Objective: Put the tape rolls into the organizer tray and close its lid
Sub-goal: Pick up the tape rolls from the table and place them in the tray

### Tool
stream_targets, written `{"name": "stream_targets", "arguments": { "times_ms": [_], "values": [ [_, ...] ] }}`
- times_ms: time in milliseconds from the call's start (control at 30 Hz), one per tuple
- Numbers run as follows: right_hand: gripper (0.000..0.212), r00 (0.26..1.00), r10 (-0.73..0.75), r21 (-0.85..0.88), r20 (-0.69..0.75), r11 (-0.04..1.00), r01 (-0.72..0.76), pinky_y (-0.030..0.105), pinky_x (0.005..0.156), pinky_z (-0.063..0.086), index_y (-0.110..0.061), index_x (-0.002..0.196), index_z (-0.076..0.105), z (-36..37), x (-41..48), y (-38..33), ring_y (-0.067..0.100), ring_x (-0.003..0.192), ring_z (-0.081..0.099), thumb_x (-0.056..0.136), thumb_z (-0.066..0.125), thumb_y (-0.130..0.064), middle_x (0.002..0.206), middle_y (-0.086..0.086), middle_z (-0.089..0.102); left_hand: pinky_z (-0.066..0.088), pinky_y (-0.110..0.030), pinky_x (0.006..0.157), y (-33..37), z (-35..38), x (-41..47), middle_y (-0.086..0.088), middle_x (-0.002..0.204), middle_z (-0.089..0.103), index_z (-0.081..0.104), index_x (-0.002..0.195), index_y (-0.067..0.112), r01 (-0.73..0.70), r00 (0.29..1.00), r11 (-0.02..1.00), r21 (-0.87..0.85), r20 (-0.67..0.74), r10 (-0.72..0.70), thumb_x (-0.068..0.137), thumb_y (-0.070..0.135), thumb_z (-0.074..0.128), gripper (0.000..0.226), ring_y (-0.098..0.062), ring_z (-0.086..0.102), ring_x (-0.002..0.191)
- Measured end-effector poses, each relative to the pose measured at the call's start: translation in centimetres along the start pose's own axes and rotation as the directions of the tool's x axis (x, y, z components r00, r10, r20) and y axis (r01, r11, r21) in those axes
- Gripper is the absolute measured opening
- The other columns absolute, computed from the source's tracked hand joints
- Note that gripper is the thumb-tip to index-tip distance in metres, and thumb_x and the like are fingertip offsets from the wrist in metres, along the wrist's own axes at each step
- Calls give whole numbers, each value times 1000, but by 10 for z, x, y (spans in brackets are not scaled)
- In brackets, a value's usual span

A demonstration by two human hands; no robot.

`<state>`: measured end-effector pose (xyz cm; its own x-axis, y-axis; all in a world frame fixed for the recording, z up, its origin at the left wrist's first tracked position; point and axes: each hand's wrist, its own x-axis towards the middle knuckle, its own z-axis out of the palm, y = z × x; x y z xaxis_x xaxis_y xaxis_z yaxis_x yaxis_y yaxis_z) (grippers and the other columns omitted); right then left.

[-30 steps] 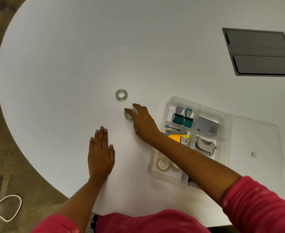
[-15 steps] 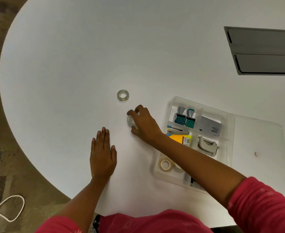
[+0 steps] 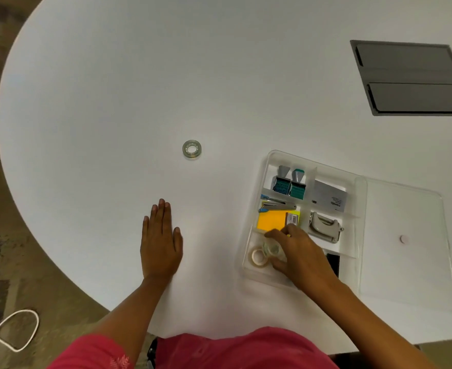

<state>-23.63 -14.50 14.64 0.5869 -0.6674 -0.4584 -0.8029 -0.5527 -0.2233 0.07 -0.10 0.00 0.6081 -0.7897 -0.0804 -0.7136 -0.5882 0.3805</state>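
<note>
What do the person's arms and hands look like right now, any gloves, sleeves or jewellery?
Both hands are bare: the left hand and right hand show no gloves, rings or watch. Forearms are uncovered. Pinkish-red sleeves are pushed up toward the elbows, the left one bearing a small pale chevron-like marking.

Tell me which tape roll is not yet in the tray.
The clear tape roll lying flat, alone on the white table, left of the clear plastic organizer tray. The other two are over the tray's near compartment, one in the right hand.

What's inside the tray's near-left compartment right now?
A white tape roll lies flat there, with a clear roll in the right hand beside it. The hand covers the rest.
</note>
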Motion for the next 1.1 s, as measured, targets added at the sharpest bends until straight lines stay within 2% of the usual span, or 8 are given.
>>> {"name": "stream_targets", "arguments": {
  "times_ms": [133,233,367,600,700,800,933,1100],
  "values": [
    [47,988,47,-96,148,995,-33,31,81,51,-26,131,46,17,-5,0,21,112,50,87,62,-25,124,4,48,13,-38,123,0,-1,0,-4,160,18,18,151,11,0,1000,1000,3,0,0,93,26,29,61,-18,13,149],
    [46,984,61,-181,165,983,-31,31,83,50,-21,132,43,27,-4,-2,22,112,50,89,58,-13,127,6,48,14,-39,123,0,-2,0,-5,160,18,18,151,11,-2,1000,1000,4,-7,2,94,27,29,60,-18,13,149],
    [43,983,68,-173,169,984,-39,32,81,50,-18,129,44,29,0,-2,23,111,52,89,56,-8,125,7,49,14,-39,123,0,-1,-1,-4,160,18,19,151,11,-4,1000,1000,1,-14,4,94,27,29,60,-17,13,149],
    [43,998,25,-71,49,997,-22,29,69,48,-18,121,52,3,25,-13,21,103,59,83,62,-1,120,3,56,13,-38,123,-1,-1,0,-3,161,17,17,152,12,-1,1000,1000,2,-10,1,94,27,29,60,-16,11,150],
    [36,995,-56,9,-77,998,57,33,69,54,-16,114,58,-14,50,-30,22,94,62,83,60,3,111,5,61,12,-37,123,-1,-1,0,-2,161,16,16,152,12,4,1000,1000,4,-5,-4,94,28,28,60,-15,10,150],
    [30,976,-153,58,-153,985,164,39,71,56,-13,112,59,-25,84,-50,25,95,62,85,58,2,111,8,61,12,-36,123,-1,-1,-1,-2,161,16,17,152,13,5,1000,1000,7,-4,-5,94,28,28,60,-14,9,150],
    [34,961,-206,113,-184,967,229,41,76,53,-11,118,56,-28,133,-76,30,102,58,86,53,1,117,12,56,8,-33,123,-1,-1,0,-2,161,18,17,152,14,11,1000,1000,2,0,-11,94,28,29,61,-14,10,150],
    [56,936,-300,6,-184,952,306,39,81,49,-11,137,42,-25,189,-104,35,114,48,84,51,6,137,17,43,7,-32,123,-2,0,0,-2,161,18,16,152,14,18,1000,1000,2,7,-18,95,27,30,60,-14,9,150]
  ]
}}
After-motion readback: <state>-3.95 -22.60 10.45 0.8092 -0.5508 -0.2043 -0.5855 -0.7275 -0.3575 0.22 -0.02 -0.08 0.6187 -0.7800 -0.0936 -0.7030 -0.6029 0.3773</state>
